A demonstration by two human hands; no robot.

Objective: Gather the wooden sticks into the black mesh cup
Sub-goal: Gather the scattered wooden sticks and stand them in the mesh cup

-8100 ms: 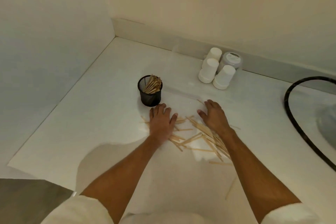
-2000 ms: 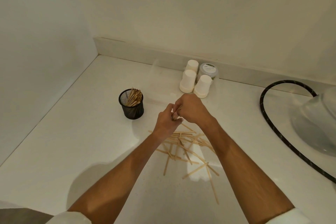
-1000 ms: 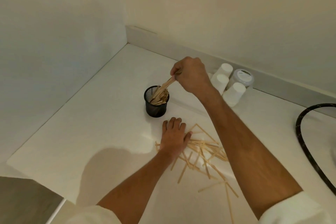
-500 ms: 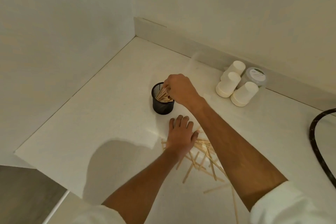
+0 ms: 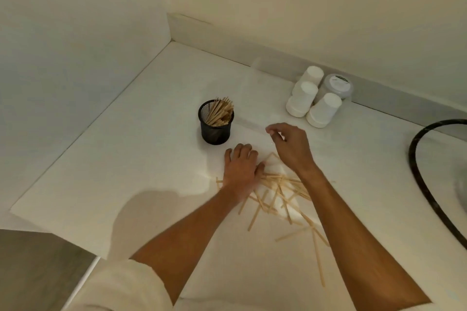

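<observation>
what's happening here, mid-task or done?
Mid-task. A person is collecting wooden sticks into the black mesh cup, which already stands packed with a bundle. A scattered pile of sticks remains on the white counter. The left hand lies flat on the pile's edge. The right hand hovers above it with nothing in its grip.

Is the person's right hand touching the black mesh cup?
Apart. The head view shows bare white counter between the right hand and the black mesh cup.

Dim, warm light (soft shadows) — wide-angle.
</observation>
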